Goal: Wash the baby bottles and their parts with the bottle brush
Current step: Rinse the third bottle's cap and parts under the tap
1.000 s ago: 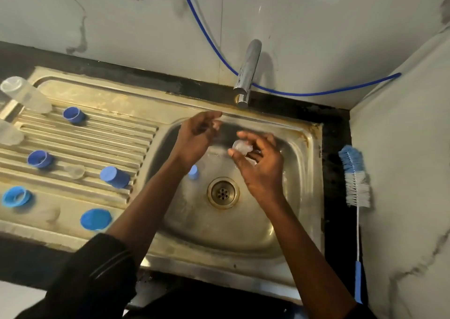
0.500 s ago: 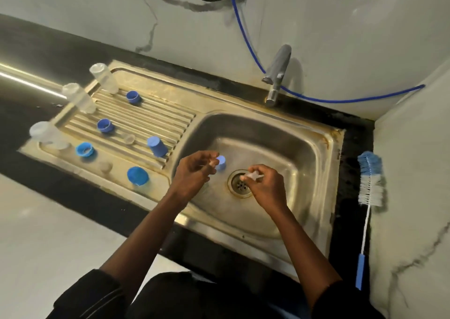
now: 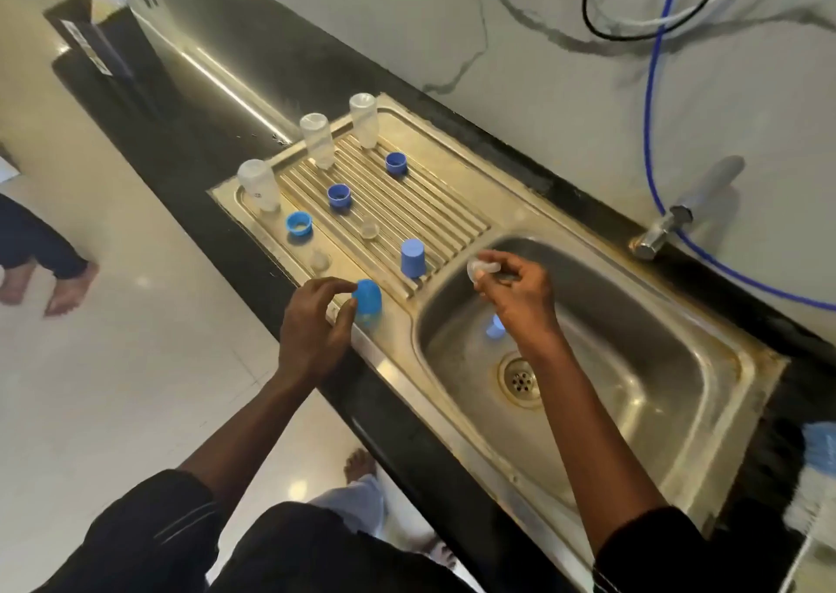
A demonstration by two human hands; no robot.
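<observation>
At a steel sink (image 3: 520,194) in a black counter (image 3: 217,149) under a marble wall (image 3: 452,27), our left hand (image 3: 316,321) grips a blue cap (image 3: 368,300) at the drainboard (image 3: 407,203) edge. Our right hand (image 3: 520,294) pinches a clear teat (image 3: 482,269) above the basin (image 3: 633,343), bottles (image 3: 318,140) beyond.

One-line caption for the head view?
Left hand holds blue dome cap on drainboard; right hand holds clear nipple over sink.

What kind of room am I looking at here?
Most likely a home kitchen, at the washing-up spot: a steel sink with a ribbed drainboard set in a black counter, a tap behind it, and clear baby bottles standing along the drainboard's edge.
</observation>
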